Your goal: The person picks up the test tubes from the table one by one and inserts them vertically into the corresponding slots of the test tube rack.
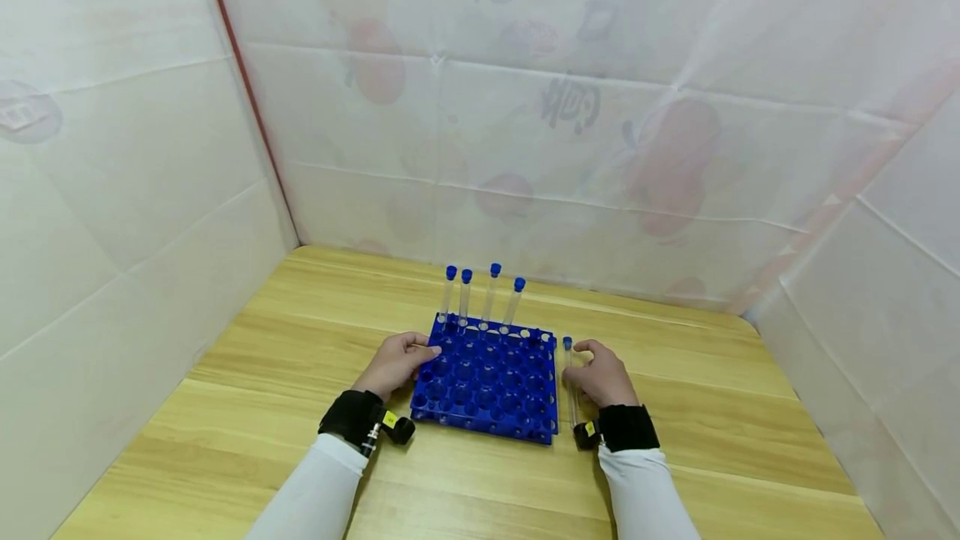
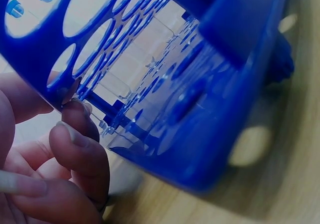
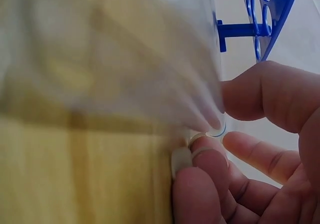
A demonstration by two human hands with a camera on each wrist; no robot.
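Observation:
A blue tube rack [image 1: 486, 386] with many round holes stands on the wooden table [image 1: 247, 407]. Several clear tubes with blue caps [image 1: 489, 297] stand upright in its back row. My left hand [image 1: 420, 354] holds the rack's left edge, thumb on the top plate; the left wrist view shows the fingertips [image 2: 75, 112] against the plate of the rack [image 2: 200, 109]. My right hand [image 1: 581, 354] pinches a clear blue-capped tube [image 1: 571, 394] lying along the rack's right side. In the right wrist view the tube [image 3: 125, 59] is a blur between thumb and fingers [image 3: 200, 154]. Whether it touches the table I cannot tell.
White sheeted walls [image 1: 525, 123] close in the table at the back and on both sides. Bare wood lies to the left, right and front of the rack. A black band with a small camera [image 1: 393, 427] sits on each wrist.

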